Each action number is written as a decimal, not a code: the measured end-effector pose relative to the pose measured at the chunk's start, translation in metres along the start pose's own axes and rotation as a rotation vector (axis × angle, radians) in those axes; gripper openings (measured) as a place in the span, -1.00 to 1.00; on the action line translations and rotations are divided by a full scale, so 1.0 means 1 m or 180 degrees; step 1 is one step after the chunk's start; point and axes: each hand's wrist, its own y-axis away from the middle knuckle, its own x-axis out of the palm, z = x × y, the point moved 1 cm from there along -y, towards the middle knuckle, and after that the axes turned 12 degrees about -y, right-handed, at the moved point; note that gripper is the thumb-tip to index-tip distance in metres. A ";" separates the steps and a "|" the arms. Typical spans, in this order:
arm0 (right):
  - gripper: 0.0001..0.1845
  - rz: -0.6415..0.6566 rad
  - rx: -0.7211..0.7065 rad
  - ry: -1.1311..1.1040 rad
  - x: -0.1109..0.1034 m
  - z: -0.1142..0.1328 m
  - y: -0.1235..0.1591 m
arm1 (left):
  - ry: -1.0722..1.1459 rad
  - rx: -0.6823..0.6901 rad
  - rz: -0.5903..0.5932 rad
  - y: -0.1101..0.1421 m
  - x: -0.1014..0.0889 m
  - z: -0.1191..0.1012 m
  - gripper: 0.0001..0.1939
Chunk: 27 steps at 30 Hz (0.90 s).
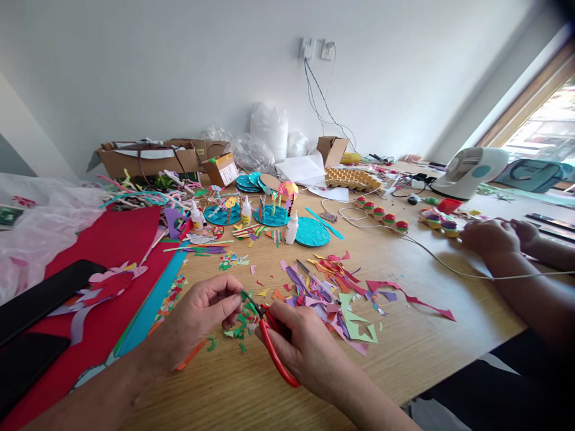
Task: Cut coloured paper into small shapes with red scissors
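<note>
My right hand [299, 338] grips red-handled scissors [275, 353], their dark blades angled up and to the left. The blade tips reach the fingertips of my left hand [211, 305], which are pinched together; whatever sits between them is too small or hidden to make out. Small green paper scraps [245, 320] lie on the table just under the blades. To the right of my hands spreads a heap of purple, red and orange paper cuttings [314, 293], with a light green sheet with cut-outs [357, 323] at its edge.
Glue bottles [291, 228] stand among blue discs [313, 232] with paper decorations. Red card [108, 251] with a black phone-like object [49, 293] covers the left. At right are another person's hands [492, 236], painted egg-carton cups [378, 214], a white cable [431, 257] and a fan [471, 170].
</note>
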 end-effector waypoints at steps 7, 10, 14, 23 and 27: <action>-0.75 0.0010 0.0030 0.0009 0.000 -0.001 0.001 | 0.0025 0.0049 0.0018 0.000 -0.001 0.004 -0.88; -0.74 0.0002 0.0081 0.0043 0.001 -0.002 0.002 | 0.0017 0.0041 -0.0006 0.000 -0.001 0.004 -0.88; -0.74 0.0004 0.0071 0.0059 0.002 -0.002 0.002 | 0.0051 0.0029 -0.0080 0.000 -0.002 0.005 -0.88; -0.73 -0.0001 0.0055 0.0068 0.003 -0.003 -0.001 | 0.0187 0.0129 -0.0068 0.000 -0.002 0.011 -0.89; -0.74 -0.0087 0.0093 0.0091 0.005 -0.004 0.001 | 0.0172 0.0135 0.0072 0.001 0.000 0.014 -0.88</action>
